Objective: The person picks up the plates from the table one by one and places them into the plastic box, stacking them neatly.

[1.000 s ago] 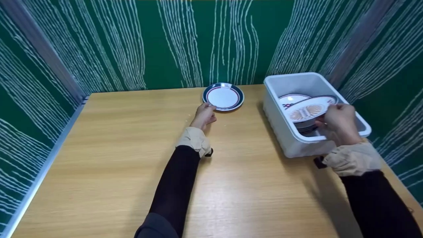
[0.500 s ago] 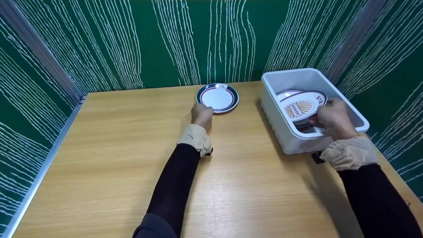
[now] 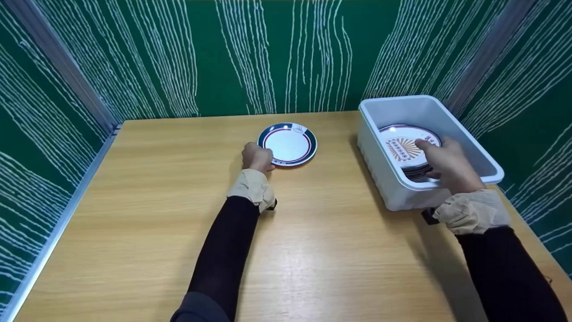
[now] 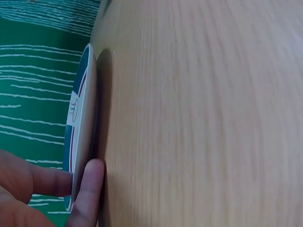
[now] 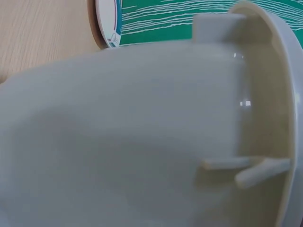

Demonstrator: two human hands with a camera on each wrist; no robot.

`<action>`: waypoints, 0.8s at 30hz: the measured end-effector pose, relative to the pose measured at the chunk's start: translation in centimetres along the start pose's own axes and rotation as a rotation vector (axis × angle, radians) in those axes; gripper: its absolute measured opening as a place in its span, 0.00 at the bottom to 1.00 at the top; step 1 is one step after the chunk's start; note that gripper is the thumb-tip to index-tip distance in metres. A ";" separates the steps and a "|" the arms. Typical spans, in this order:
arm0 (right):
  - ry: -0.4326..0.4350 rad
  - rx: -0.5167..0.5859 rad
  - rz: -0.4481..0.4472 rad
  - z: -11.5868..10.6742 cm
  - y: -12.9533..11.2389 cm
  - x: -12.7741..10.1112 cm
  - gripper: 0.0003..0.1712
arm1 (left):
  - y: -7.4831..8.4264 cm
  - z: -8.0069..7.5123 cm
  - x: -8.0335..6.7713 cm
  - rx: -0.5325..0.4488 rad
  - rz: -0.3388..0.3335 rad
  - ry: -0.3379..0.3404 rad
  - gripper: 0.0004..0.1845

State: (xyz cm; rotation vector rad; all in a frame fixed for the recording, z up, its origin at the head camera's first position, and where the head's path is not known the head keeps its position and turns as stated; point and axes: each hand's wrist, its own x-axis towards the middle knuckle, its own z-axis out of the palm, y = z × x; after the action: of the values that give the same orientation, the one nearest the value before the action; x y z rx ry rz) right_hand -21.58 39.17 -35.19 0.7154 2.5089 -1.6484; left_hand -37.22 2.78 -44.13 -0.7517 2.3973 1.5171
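Meanwhile, left hand [image 3: 258,157] pinching blue-rimmed plate [image 3: 289,143] beside tub [image 3: 447,117] for sliding; right hand [image 3: 447,163] gripping top stacked plate [image 3: 404,146] inside.

White bin [image 5: 142,123] wall fills most of the view, rim curving at right. Blue-rimmed plate [image 5: 108,23] edge visible upper left, resting on wooden desk [image 5: 42,33]; green striped backdrop behind.
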 end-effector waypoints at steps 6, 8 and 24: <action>-0.117 -0.073 0.002 -0.3 -0.1 0.4 0.48 | -0.7 -0.9 0.3 -0.157 -0.040 -0.068 0.33; -0.133 -0.092 0.006 -0.3 -0.1 0.4 0.50 | -1.0 -1.2 0.3 -0.236 -0.041 -0.077 0.35; 0.227 -0.276 -0.230 2.4 -0.9 -2.5 0.48 | -1.6 -7.5 -6.7 -0.795 0.174 -0.298 0.24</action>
State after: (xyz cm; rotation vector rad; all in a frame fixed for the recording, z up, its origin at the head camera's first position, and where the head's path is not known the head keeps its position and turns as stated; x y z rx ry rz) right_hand -20.24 35.91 -34.75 0.6354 2.9999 -1.2959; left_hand -30.00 -2.40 -39.15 -0.3859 1.6433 2.4839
